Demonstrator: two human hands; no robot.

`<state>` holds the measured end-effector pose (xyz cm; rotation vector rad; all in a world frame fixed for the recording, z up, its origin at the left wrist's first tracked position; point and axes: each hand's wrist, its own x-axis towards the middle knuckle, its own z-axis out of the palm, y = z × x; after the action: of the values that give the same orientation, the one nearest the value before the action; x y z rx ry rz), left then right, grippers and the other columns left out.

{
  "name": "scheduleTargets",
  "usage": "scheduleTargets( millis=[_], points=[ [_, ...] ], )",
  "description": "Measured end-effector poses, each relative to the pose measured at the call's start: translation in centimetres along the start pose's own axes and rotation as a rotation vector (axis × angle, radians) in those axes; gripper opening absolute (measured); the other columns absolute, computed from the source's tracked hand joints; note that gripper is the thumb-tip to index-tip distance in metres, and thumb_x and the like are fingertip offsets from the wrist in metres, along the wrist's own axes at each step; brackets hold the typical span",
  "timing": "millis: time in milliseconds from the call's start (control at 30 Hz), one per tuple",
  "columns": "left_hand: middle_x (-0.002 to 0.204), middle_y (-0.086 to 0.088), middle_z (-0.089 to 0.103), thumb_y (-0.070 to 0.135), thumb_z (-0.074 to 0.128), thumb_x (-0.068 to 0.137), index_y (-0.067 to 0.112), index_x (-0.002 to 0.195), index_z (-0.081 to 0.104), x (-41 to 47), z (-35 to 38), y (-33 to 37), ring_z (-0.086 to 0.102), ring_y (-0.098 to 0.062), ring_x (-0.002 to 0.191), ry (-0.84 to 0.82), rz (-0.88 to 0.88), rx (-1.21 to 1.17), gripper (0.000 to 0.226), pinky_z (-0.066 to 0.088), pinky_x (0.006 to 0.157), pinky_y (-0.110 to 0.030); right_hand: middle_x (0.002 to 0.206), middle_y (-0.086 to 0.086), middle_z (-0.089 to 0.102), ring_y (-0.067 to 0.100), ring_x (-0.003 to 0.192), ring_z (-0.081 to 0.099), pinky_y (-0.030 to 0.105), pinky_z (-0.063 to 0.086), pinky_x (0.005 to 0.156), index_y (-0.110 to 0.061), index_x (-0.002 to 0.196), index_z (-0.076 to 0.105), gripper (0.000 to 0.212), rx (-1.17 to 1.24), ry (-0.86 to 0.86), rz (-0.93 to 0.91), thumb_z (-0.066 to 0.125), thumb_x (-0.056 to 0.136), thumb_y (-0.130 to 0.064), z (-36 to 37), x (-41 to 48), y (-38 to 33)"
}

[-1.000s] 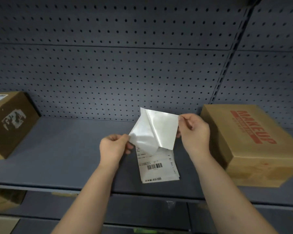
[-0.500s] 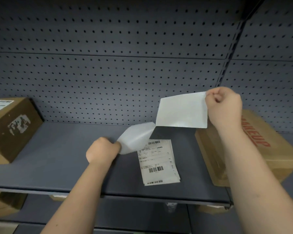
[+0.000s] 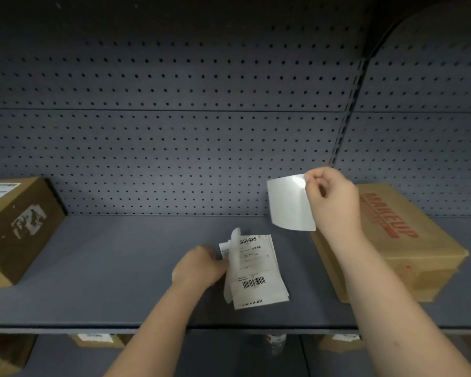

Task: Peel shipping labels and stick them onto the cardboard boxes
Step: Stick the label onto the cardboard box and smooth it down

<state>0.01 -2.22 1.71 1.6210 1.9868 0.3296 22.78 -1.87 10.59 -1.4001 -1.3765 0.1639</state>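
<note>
The shelf (image 3: 106, 268) was slate grey, its back panel (image 3: 174, 145) grey dotted with dark holes. The labels (image 3: 256, 273) were white with black barcodes. One box (image 3: 408, 240) was tan with red lettering; the other box (image 3: 19, 227) was darker brown.

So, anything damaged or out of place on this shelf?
The left box has a torn white patch on its side, like the remnant of a ripped-off sticker. A curled backing strip lies on the label stack. Otherwise nothing stands out.
</note>
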Motion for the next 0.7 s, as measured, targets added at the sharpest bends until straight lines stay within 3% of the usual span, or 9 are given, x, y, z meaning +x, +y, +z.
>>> scheduleTargets(
  millis=[67, 133, 200, 267, 333, 433, 533, 600, 700],
  points=[
    [0.055, 0.001, 0.059, 0.046, 0.060, 0.079, 0.016, 0.059, 0.058, -0.1, -0.4, 0.2, 0.054, -0.016, 0.052, 0.127, 0.053, -0.083, 0.037, 0.042, 0.053, -0.026, 0.070, 0.011, 0.068, 0.023, 0.062, 0.058, 0.020, 0.040, 0.051, -0.018, 0.082, 0.062, 0.011, -0.010, -0.001, -0.005, 0.056, 0.089, -0.012, 0.3, -0.6, 0.0],
    [0.053, -0.007, 0.059, 0.043, 0.059, 0.086, 0.012, 0.058, 0.061, -0.3, -1.0, 1.1, 0.052, -0.018, 0.049, 0.235, 0.160, -0.362, 0.042, 0.043, 0.053, -0.027, 0.070, 0.009, 0.068, 0.022, 0.063, 0.059, 0.022, 0.044, 0.054, -0.020, 0.083, 0.062, 0.010, -0.005, -0.005, -0.021, 0.057, 0.090, -0.014, 0.6, -1.2, -0.3],
    [0.066, -0.013, 0.071, 0.041, 0.053, 0.092, 0.009, 0.075, 0.071, -0.5, -1.8, 3.6, 0.062, -0.019, 0.054, 0.103, 0.176, -0.700, 0.041, 0.049, 0.058, -0.030, 0.071, 0.008, 0.068, 0.025, 0.066, 0.062, 0.036, 0.051, 0.060, -0.020, 0.085, 0.062, 0.008, -0.007, -0.016, -0.061, 0.057, 0.090, -0.016, 0.8, -1.7, -0.7],
    [0.079, -0.015, 0.077, 0.048, 0.046, 0.094, 0.009, 0.092, 0.072, -0.6, -2.5, 6.4, 0.072, -0.025, 0.066, -0.163, 0.098, -0.934, 0.047, 0.054, 0.061, -0.032, 0.070, 0.005, 0.068, 0.023, 0.064, 0.062, 0.041, 0.052, 0.059, -0.020, 0.086, 0.063, 0.007, -0.007, -0.053, -0.138, 0.059, 0.090, -0.018, 0.8, -2.1, -1.2],
    [0.086, -0.016, 0.077, 0.061, 0.042, 0.090, 0.010, 0.100, 0.069, -0.5, -2.9, 8.8, 0.073, -0.029, 0.074, -0.340, 0.046, -1.016, 0.059, 0.054, 0.061, -0.033, 0.073, 0.003, 0.069, 0.020, 0.067, 0.062, 0.040, 0.051, 0.062, -0.021, 0.087, 0.066, 0.006, 0.022, -0.130, -0.208, 0.061, 0.089, -0.019, 0.5, -2.2, -1.4],
    [0.076, -0.013, 0.076, 0.068, 0.040, 0.086, 0.009, 0.094, 0.070, 0.0, -3.3, 11.3, 0.070, -0.026, 0.065, -0.405, 0.084, -1.076, 0.067, 0.051, 0.056, -0.030, 0.080, -0.001, 0.070, 0.016, 0.070, 0.061, 0.035, 0.049, 0.065, -0.025, 0.089, 0.068, 0.007, 0.055, -0.267, -0.276, 0.064, 0.088, -0.020, -0.4, -1.6, -0.9],
    [0.064, -0.006, 0.072, 0.049, 0.046, 0.090, 0.012, 0.089, 0.066, -0.2, -3.5, 13.6, 0.067, -0.021, 0.058, -0.413, 0.091, -1.164, 0.042, 0.048, 0.053, -0.027, 0.087, -0.004, 0.071, 0.010, 0.072, 0.062, 0.021, 0.049, 0.065, -0.026, 0.093, 0.071, 0.010, 0.131, -0.391, -0.242, 0.066, 0.087, -0.020, -2.1, -0.4, -0.3],
    [0.071, -0.006, 0.072, 0.032, 0.050, 0.089, 0.013, 0.094, 0.065, -0.4, -3.1, 15.1, 0.067, -0.021, 0.065, -0.408, 0.099, -1.168, 0.024, 0.052, 0.056, -0.028, 0.089, -0.006, 0.072, 0.005, 0.079, 0.065, 0.016, 0.049, 0.070, -0.025, 0.094, 0.071, 0.010, 0.273, -0.412, -0.182, 0.064, 0.087, -0.024, -4.0, 0.7, 0.2],
    [0.077, -0.004, 0.076, 0.020, 0.051, 0.091, 0.016, 0.101, 0.065, -1.1, -1.9, 17.5, 0.069, -0.024, 0.075, -0.383, 0.132, -1.201, 0.018, 0.055, 0.072, -0.039, 0.086, -0.008, 0.072, 0.011, 0.084, 0.066, 0.023, 0.053, 0.073, -0.027, 0.089, 0.070, 0.008, 0.337, -0.232, -0.067, 0.064, 0.088, -0.022, -7.1, 3.0, 2.3]
  ],
)
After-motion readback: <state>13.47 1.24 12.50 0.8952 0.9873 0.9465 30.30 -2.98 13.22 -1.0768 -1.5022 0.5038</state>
